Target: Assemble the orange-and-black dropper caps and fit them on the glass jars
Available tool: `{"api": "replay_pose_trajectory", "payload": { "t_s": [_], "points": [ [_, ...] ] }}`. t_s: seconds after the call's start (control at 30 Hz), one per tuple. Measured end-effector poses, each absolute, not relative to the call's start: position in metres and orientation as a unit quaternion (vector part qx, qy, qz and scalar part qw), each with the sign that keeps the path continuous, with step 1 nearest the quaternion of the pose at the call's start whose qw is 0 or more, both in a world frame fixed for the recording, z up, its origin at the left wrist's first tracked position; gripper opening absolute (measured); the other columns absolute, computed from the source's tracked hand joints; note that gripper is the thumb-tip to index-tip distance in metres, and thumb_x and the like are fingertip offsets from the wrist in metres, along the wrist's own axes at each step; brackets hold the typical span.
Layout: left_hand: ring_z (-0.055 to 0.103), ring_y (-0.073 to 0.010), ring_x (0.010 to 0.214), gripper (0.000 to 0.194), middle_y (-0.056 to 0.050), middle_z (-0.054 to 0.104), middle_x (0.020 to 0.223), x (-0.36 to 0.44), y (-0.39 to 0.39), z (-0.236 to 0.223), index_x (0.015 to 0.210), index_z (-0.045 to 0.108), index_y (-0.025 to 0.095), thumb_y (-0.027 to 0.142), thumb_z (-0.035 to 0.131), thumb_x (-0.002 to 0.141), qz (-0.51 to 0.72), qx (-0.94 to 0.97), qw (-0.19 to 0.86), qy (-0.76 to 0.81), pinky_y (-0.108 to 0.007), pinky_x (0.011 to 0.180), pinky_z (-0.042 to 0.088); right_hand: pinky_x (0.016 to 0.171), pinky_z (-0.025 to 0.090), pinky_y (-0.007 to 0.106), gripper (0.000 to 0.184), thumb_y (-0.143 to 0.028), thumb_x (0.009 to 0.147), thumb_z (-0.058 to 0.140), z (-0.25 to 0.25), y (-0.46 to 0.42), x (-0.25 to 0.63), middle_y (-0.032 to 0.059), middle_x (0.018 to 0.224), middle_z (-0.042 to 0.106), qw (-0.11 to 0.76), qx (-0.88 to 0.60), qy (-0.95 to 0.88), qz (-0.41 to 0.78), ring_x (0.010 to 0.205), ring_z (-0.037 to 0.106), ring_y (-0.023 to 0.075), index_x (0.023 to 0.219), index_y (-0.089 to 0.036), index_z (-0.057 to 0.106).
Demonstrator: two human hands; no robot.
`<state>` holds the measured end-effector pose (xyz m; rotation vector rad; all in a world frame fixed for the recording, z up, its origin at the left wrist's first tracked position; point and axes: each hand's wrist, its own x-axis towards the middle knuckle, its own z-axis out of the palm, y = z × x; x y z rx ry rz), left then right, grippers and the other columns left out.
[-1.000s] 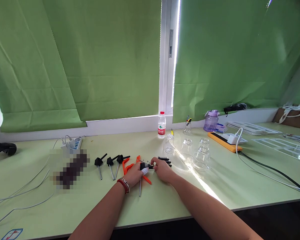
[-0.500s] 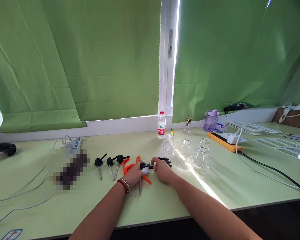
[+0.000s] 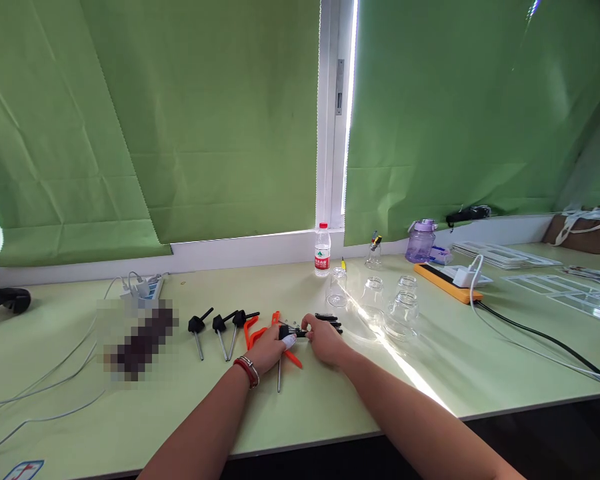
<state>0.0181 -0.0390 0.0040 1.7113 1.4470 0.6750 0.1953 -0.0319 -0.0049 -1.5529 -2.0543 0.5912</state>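
Observation:
My left hand (image 3: 269,350) is closed around a black-headed piece (image 3: 283,331) whose metal rod (image 3: 279,379) points toward the table's front edge. At the right end of this piece's black arm, my right hand (image 3: 325,340) pinches with thumb and forefinger; whatever small thing lies between them is hidden. Orange plastic parts (image 3: 254,335) lie beside and under my left hand. Small metal bits (image 3: 296,325) sit just beyond the fingers. Several dark, ridged strips (image 3: 326,317) are partly covered by my right hand. Three similar black-headed rods (image 3: 197,325) rest in a row to the left.
Several upturned clear glass jars (image 3: 401,317) stand to the right. A red-capped water bottle (image 3: 323,250) and a purple jug (image 3: 421,240) are at the back. An orange power strip (image 3: 447,285) trails cables rightward. At left are white cables (image 3: 55,413) and a blurred patch.

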Motion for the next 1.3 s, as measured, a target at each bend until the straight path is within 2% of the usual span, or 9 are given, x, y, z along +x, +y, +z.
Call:
{"api": "replay_pose_trajectory", "payload": {
  "t_s": [0.23, 0.33, 0.5, 0.87, 1.0, 1.2, 1.3],
  "points": [
    [0.053, -0.0191, 0.067, 0.034, -0.001, 0.056, 0.066, 0.0219, -0.0422, 0.011, 0.086, 0.055, 0.018, 0.05, 0.053, 0.074, 0.252, 0.667, 0.389, 0.584, -0.027, 0.062, 0.038, 0.058, 0.026, 0.022, 0.026, -0.011, 0.081, 0.047, -0.0036, -0.0339, 0.1952, 0.0028, 0.078, 0.057, 0.234, -0.579, -0.751, 0.216, 0.066, 0.045, 0.0122, 0.103, -0.021, 0.056],
    [0.051, -0.018, 0.064, 0.032, 0.001, 0.051, 0.06, 0.023, -0.0426, 0.0106, 0.08, 0.053, 0.019, 0.051, 0.051, 0.076, 0.265, 0.669, 0.381, 0.58, -0.026, 0.06, 0.037, 0.058, 0.026, 0.022, 0.031, -0.011, 0.08, 0.047, -0.0043, -0.0334, 0.1952, 0.0024, 0.078, 0.058, 0.231, -0.573, -0.756, 0.216, 0.066, 0.046, 0.0124, 0.109, -0.022, 0.054],
    [0.05, -0.0177, 0.064, 0.031, 0.002, 0.048, 0.059, 0.0231, -0.0419, 0.0091, 0.075, 0.051, 0.02, 0.051, 0.051, 0.076, 0.267, 0.673, 0.364, 0.586, -0.026, 0.06, 0.036, 0.058, 0.025, 0.023, 0.026, -0.011, 0.08, 0.047, -0.0022, -0.0347, 0.1939, 0.0029, 0.079, 0.058, 0.229, -0.578, -0.756, 0.206, 0.067, 0.046, 0.0126, 0.103, -0.021, 0.055],
    [0.049, -0.0171, 0.061, 0.028, 0.003, 0.046, 0.057, 0.0223, -0.0411, 0.0071, 0.08, 0.053, 0.021, 0.048, 0.053, 0.076, 0.27, 0.66, 0.373, 0.594, -0.026, 0.06, 0.036, 0.058, 0.024, 0.023, 0.038, -0.004, 0.076, 0.047, 0.0033, -0.0393, 0.1939, 0.0027, 0.08, 0.058, 0.208, -0.586, -0.753, 0.215, 0.068, 0.046, 0.0129, 0.109, -0.023, 0.054],
    [0.048, -0.0167, 0.063, 0.028, 0.003, 0.047, 0.059, 0.0228, -0.0426, 0.0095, 0.08, 0.054, 0.02, 0.048, 0.053, 0.076, 0.272, 0.671, 0.377, 0.577, -0.025, 0.061, 0.036, 0.059, 0.025, 0.023, 0.033, -0.006, 0.078, 0.047, 0.0011, -0.0378, 0.1954, 0.0034, 0.08, 0.058, 0.207, -0.58, -0.758, 0.213, 0.069, 0.046, 0.0132, 0.106, -0.022, 0.055],
    [0.048, -0.0174, 0.066, 0.033, -0.001, 0.052, 0.068, 0.0212, -0.0393, 0.0083, 0.077, 0.053, 0.019, 0.051, 0.045, 0.078, 0.255, 0.685, 0.351, 0.586, -0.025, 0.059, 0.035, 0.059, 0.025, 0.023, 0.042, -0.009, 0.081, 0.046, 0.0009, -0.038, 0.1958, 0.0056, 0.087, 0.06, 0.204, -0.57, -0.77, 0.198, 0.074, 0.051, 0.0146, 0.12, -0.024, 0.047],
    [0.049, -0.0184, 0.068, 0.037, -0.002, 0.054, 0.071, 0.0208, -0.0372, 0.0092, 0.071, 0.05, 0.019, 0.051, 0.036, 0.082, 0.232, 0.715, 0.314, 0.579, -0.026, 0.06, 0.035, 0.059, 0.025, 0.024, 0.038, -0.011, 0.083, 0.045, 0.0024, -0.0396, 0.1935, 0.0066, 0.089, 0.061, 0.195, -0.567, -0.779, 0.185, 0.076, 0.052, 0.0154, 0.118, -0.024, 0.05]
  ]
}}
